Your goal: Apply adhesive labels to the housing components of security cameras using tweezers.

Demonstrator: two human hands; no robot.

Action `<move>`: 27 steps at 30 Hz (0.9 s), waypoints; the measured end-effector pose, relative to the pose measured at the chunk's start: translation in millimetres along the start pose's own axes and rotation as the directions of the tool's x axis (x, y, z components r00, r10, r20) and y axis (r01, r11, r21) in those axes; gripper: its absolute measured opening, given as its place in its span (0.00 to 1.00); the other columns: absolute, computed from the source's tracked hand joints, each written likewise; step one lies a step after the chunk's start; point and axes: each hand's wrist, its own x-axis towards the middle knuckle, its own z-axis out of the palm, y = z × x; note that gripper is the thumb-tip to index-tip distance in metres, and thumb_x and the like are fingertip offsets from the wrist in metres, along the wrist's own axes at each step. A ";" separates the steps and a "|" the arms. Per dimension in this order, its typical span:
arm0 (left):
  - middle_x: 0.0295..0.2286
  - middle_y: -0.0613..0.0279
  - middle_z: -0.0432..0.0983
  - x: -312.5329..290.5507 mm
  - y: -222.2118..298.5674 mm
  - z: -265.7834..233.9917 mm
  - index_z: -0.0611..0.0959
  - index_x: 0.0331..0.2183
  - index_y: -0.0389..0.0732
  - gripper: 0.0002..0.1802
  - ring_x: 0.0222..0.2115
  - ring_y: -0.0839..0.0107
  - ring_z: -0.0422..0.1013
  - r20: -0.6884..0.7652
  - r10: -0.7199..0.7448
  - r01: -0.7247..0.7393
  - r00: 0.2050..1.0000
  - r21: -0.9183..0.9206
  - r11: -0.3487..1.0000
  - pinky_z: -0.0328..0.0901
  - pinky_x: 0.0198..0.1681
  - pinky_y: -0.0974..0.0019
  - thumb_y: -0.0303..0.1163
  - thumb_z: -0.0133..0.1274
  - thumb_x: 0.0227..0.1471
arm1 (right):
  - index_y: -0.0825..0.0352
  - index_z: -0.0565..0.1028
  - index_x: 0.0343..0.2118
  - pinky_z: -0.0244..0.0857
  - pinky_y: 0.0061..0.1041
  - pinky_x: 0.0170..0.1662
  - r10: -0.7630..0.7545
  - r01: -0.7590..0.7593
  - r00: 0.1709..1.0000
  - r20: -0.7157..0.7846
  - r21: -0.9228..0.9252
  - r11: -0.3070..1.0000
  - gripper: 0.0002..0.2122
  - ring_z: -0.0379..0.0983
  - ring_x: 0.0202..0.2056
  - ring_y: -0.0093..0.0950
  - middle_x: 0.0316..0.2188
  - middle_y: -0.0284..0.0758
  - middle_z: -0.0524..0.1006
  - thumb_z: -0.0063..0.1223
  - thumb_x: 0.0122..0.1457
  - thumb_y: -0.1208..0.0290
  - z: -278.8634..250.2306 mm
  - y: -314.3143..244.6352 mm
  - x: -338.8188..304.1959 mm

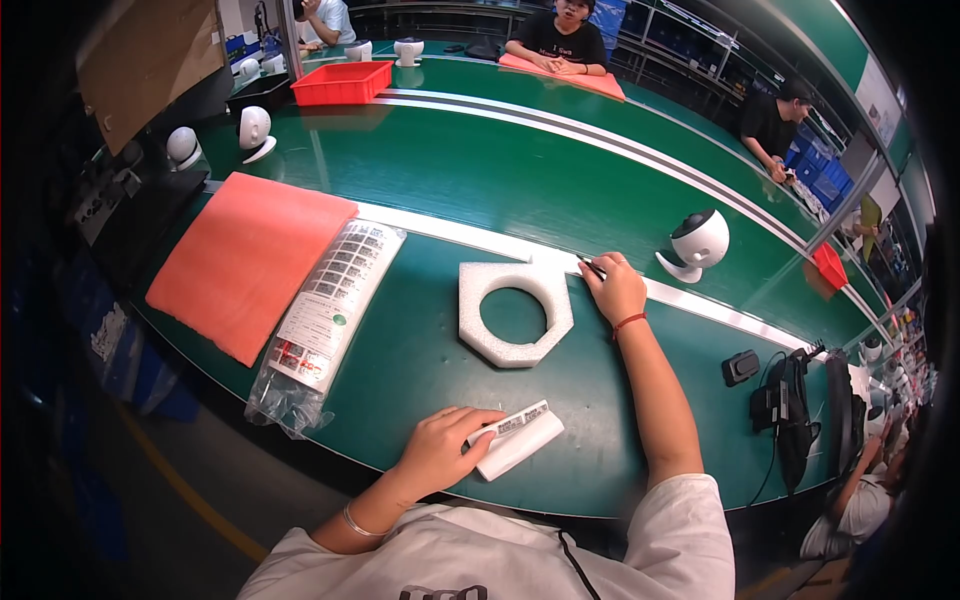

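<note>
My left hand (pixel 440 447) is closed on the left end of a folded white label sheet (pixel 522 440), which bears small dark print and lies close to the bench's near edge. Farther out to the right, my right hand (pixel 617 288) has its fingers closed on a thin black object (pixel 593 266), too small to name, at the white strip along the conveyor. Between and beyond my hands, a white foam ring (pixel 470 310) with a round hole rests flat on the green bench (pixel 420 340).
Orange foam sheets (pixel 250 260) and a plastic-bagged stack of labels (pixel 335 300) lie to the left. A white round-headed camera (pixel 700 240) stands on the green conveyor (pixel 540 180). Black devices with cables (pixel 785 405) sit at right. Red bins (pixel 342 83) and several people are beyond.
</note>
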 end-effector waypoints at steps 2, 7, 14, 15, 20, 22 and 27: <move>0.30 0.59 0.80 -0.1 0.0 0.0 0.83 0.36 0.41 0.11 0.28 0.62 0.75 0.001 -0.002 0.002 1.000 0.001 1.000 0.69 0.36 0.63 0.26 0.56 0.47 | 0.63 0.80 0.27 0.70 0.33 0.31 0.016 -0.016 1.000 0.018 0.019 1.000 0.14 0.77 0.29 0.36 0.33 0.30 0.78 0.58 0.52 0.55 -1.0 -1.1 0.2; 0.35 0.60 0.79 -2.2 -2.3 -1.2 0.81 0.39 0.44 0.11 0.33 0.58 0.74 0.070 -0.039 0.040 0.997 -0.009 0.999 0.69 0.39 0.60 0.30 0.52 0.51 | 0.63 0.81 0.27 0.70 0.34 0.32 0.027 -0.028 0.999 0.043 0.017 0.999 0.14 0.77 0.30 0.36 0.33 0.30 0.78 0.58 0.53 0.56 -1.1 0.0 1.8; 0.34 0.60 0.79 -2.3 -2.2 -1.0 0.81 0.39 0.44 0.11 0.33 0.58 0.74 0.068 -0.041 0.041 0.997 -0.007 0.999 0.69 0.38 0.60 0.30 0.52 0.51 | 0.63 0.82 0.28 0.71 0.34 0.33 0.029 -0.029 0.999 0.024 -0.002 1.000 0.12 0.77 0.31 0.36 0.35 0.30 0.78 0.58 0.52 0.59 -1.4 -1.4 2.4; 0.34 0.60 0.79 -2.3 -2.4 -0.9 0.81 0.39 0.44 0.11 0.33 0.58 0.74 0.066 -0.039 0.039 0.997 -0.007 0.999 0.69 0.38 0.60 0.30 0.52 0.51 | 0.63 0.82 0.28 0.71 0.34 0.33 0.029 -0.029 0.999 0.024 -0.001 1.000 0.12 0.77 0.31 0.36 0.35 0.30 0.78 0.58 0.52 0.59 -1.4 -1.3 2.8; 0.34 0.59 0.79 -2.6 -3.3 0.0 0.81 0.39 0.44 0.11 0.33 0.58 0.74 0.062 -0.031 0.031 0.998 -0.006 0.999 0.69 0.38 0.60 0.30 0.52 0.51 | 0.61 0.82 0.28 0.71 0.34 0.34 0.055 -0.055 0.997 0.056 -0.010 0.998 0.07 0.77 0.31 0.36 0.37 0.30 0.77 0.58 0.49 0.65 -2.1 -1.3 3.9; 0.34 0.59 0.79 -2.7 -3.3 -0.1 0.81 0.39 0.44 0.11 0.33 0.58 0.74 0.060 -0.032 0.032 0.998 -0.006 0.999 0.69 0.38 0.60 0.30 0.52 0.51 | 0.61 0.82 0.28 0.71 0.35 0.34 0.058 -0.058 0.997 0.056 -0.010 0.998 0.07 0.77 0.31 0.37 0.37 0.30 0.77 0.58 0.49 0.65 -2.3 -2.2 4.4; 0.34 0.60 0.79 -1.8 -1.1 -1.2 0.82 0.39 0.44 0.11 0.33 0.58 0.75 0.060 -0.044 0.045 0.997 -0.008 0.999 0.69 0.38 0.61 0.29 0.53 0.51 | 0.61 0.81 0.27 0.71 0.35 0.33 0.054 -0.053 0.998 0.044 -0.021 0.998 0.06 0.77 0.30 0.37 0.35 0.30 0.77 0.57 0.49 0.67 0.4 -1.1 4.7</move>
